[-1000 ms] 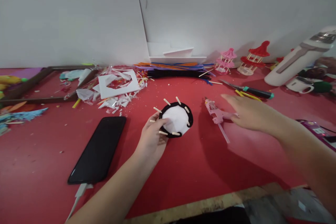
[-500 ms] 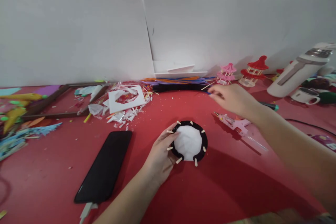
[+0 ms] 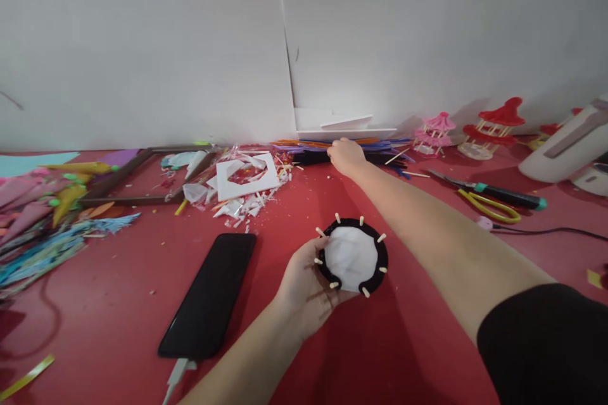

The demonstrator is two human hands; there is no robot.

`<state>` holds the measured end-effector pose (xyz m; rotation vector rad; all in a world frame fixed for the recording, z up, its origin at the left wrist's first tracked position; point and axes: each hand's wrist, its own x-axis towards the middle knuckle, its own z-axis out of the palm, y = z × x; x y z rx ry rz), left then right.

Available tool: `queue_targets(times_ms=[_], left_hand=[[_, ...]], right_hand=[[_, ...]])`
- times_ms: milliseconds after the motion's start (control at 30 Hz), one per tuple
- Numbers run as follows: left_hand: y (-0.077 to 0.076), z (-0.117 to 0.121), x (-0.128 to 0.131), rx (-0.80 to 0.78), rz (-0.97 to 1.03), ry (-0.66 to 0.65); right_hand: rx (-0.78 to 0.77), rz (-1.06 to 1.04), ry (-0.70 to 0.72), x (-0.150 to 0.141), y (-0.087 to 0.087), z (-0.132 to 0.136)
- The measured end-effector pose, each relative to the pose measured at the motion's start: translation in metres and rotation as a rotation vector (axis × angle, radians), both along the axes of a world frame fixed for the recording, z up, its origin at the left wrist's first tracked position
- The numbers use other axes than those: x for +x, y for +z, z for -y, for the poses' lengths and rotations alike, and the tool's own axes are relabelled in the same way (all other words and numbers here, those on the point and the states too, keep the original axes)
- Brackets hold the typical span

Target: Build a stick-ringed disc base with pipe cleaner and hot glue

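Note:
My left hand point(image 3: 304, 285) grips the left edge of a round white disc point(image 3: 350, 258), held over the red table. A black fuzzy ring point(image 3: 382, 252) runs along the disc's edge, with a gap at the near side, and several short wooden pegs stand up around it. Farther back, my right hand point(image 3: 346, 157) rests over a bundle of pipe cleaners in purple, orange point(image 3: 310, 143) and black point(image 3: 311, 158). Its fingers are bent together, and the fingertips are hidden, so what they pinch cannot be made out.
A black phone point(image 3: 209, 297) with a cable lies left. Behind it are a cut white foam frame point(image 3: 223, 188) and scraps. Yellow-handled scissors point(image 3: 494, 207), a dark-handled tool point(image 3: 515, 195), small pink point(image 3: 434, 133) and red point(image 3: 496, 130) pagodas and a bottle point(image 3: 565, 142) stand or lie right.
My right hand has moved left, from the bundle's right end to its middle. My left hand still holds the disc, now tilted slightly differently. The pink glue gun has gone behind my right forearm.

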<state>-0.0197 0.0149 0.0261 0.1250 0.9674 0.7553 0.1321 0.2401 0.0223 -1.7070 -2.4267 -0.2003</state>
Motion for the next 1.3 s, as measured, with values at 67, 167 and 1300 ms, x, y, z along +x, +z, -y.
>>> queue_targets(times_ms=[67,167,1300], left_hand=[[-0.001,0.0,0.0,0.008,0.072,-0.011],[0.001,0.0,0.002,0.047,0.223,0.019],[0.002,0.002,0.008,0.246,0.063,-0.036]], right_hand=[[0.008,-0.003,-0.019,0.002,0.0,0.0],[0.036,-0.042,-0.052,0.006,0.006,0.001],[-0.822,-1.628,-0.268,0.063,-0.005,0.237]])
